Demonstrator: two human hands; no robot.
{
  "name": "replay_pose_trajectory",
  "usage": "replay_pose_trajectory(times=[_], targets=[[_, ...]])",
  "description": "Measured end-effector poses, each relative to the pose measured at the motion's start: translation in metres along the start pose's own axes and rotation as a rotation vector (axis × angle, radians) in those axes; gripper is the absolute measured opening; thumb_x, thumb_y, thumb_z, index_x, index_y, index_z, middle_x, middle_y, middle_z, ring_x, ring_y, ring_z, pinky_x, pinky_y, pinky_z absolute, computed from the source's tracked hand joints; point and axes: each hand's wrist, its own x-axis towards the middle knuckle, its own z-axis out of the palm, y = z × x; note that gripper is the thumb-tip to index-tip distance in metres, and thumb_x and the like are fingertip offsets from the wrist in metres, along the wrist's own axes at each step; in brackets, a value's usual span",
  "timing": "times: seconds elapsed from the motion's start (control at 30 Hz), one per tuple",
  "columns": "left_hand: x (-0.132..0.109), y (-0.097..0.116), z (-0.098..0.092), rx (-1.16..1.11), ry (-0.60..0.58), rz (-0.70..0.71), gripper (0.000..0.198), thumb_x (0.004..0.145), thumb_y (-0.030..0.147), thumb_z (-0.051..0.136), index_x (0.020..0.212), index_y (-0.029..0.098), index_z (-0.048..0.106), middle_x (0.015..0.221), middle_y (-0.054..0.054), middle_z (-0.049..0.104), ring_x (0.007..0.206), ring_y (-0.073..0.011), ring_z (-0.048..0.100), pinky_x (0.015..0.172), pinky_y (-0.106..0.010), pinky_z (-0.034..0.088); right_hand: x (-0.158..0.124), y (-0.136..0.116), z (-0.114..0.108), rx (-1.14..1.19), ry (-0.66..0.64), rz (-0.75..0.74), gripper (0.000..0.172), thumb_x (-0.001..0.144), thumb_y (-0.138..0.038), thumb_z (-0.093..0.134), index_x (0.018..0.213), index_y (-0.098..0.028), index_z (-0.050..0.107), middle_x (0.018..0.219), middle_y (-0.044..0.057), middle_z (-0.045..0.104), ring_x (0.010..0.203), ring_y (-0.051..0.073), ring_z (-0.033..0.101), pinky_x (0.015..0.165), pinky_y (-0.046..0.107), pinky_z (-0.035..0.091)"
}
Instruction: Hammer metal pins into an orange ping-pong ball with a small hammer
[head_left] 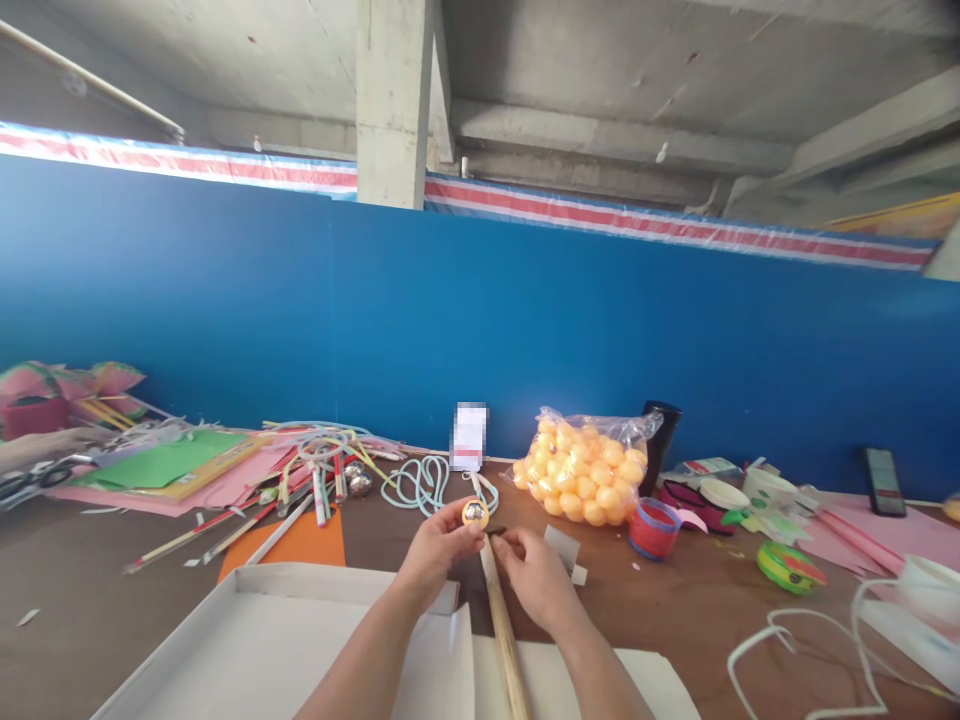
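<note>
— So, what have you got in your hands?

— My left hand pinches a small orange ball with a shiny face, held right at the top end of the wooden stick. My right hand is closed around the stick just below that end, fingers curled over it.

— How would you do this part well?

— I'd judge the ball needs to sit square on the stick's tip, so I'd keep the right grip firm and close to the end, and turn the ball gently with the left fingertips, not squeezing hard; it looks thin-walled like the ones in the bag of orange balls beyond the stick, to its right.

— Anything you can't make out?

— Plenty. My fingers cover the joint, so I can't tell whether ball and stick touch or how they are fixed. The stick's lower end runs out of view at the bottom edge, over the white cardboard tray to its left. The label standing behind the stick is blurred, and the shiny patch on the ball is too small to identify.
</note>
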Motion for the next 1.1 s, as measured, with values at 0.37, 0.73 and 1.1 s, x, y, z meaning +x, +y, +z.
replay_pose_trajectory(times=[0.37, 0.73, 1.1], targets=[[0.004, -0.004, -0.002, 0.127, 0.14, 0.057, 0.051, 0.061, 0.03, 0.073, 0.108, 0.018, 0.058, 0.094, -0.005, 0.063, 0.077, -0.0144, 0.06, 0.067, -0.028, 0.052, -0.013, 0.009, 0.01, -0.295, -0.134, 0.136, 0.011, 0.058, -0.025, 0.061, 0.068, -0.02, 0.062, 0.069, 0.006, 0.068, 0.067, 0.024, 0.063, 0.054, 0.029, 0.037], [0.017, -0.016, -0.019, 0.268, 0.432, 0.119, 0.042, 0.063, 0.028, 0.07, 0.102, 0.018, 0.059, 0.091, -0.005, 0.064, 0.071, -0.013, 0.06, 0.063, -0.026, 0.052, -0.019, -0.027, 0.006, 0.401, 0.047, 0.031, 0.032, 0.073, -0.036, 0.054, 0.101, -0.022, 0.056, 0.067, 0.0, 0.059, 0.039, 0.011, 0.052, 0.025, 0.018, 0.036], [0.012, -0.007, -0.014, 0.47, 0.472, 0.11, 0.04, 0.067, 0.026, 0.064, 0.105, 0.017, 0.058, 0.089, -0.004, 0.065, 0.063, -0.0128, 0.06, 0.064, -0.025, 0.049, -0.028, -0.033, 0.003, 0.27, -0.014, 0.012, 0.045, 0.076, -0.034, 0.054, 0.119, -0.023, 0.055, 0.053, -0.001, 0.057, 0.036, 0.012, 0.05, 0.033, 0.021, 0.039]])
